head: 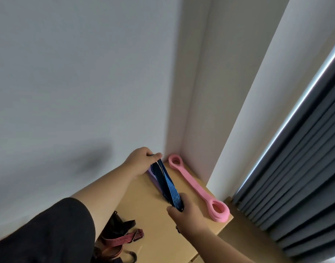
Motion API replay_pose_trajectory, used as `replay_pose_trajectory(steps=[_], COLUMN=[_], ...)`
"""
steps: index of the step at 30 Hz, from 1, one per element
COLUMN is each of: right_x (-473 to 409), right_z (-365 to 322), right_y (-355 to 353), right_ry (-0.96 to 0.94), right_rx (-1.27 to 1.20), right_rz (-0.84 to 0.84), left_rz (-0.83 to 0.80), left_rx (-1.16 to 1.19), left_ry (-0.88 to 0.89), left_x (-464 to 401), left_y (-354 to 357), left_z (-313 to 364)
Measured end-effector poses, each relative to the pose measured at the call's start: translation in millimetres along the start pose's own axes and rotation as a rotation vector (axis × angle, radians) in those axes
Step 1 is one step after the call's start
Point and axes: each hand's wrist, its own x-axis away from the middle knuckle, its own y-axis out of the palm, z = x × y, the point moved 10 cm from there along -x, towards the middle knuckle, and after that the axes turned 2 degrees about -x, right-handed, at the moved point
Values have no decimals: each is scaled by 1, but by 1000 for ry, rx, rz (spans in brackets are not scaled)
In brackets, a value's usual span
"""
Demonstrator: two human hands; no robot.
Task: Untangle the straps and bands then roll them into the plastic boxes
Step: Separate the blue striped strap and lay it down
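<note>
A blue striped strap (167, 184) is stretched taut above the tan table (143, 205), far end pinched in the left hand (142, 161), near end gripped by the curled fingers of the right hand (187, 213). A purple band (153, 178) lies just under it. A pink band (196, 187) lies flat to the right, near the wall corner. Red-striped straps (123, 238) sit tangled with black ones at the near left. Grey curtains (305, 186) hang far right.

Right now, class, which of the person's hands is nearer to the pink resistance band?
Right. The right hand, gripping the blue striped strap, sits just beside the pink resistance band and its near loop. The left hand holds the strap's far end, farther from the band.
</note>
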Motion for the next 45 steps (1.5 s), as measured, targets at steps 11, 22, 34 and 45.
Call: replay_pose_trajectory(steps=[11,22,34,45], right_x=[-99,-178,-198,-198], right_z=[7,73,102,113], right_y=[7,41,52,58], right_ry=[-190,-126,-215,-257], right_rx=[438,555,765,634], right_rz=[-188,-411,-334,-437], left_rz=[75,80,167,360], left_rx=[207,-471,-657,-492], left_ry=[-335,-192,-19,33], left_x=[-111,-161,-175,-162], left_y=[50,80,122,120], left_z=[-65,-112,-150,-142])
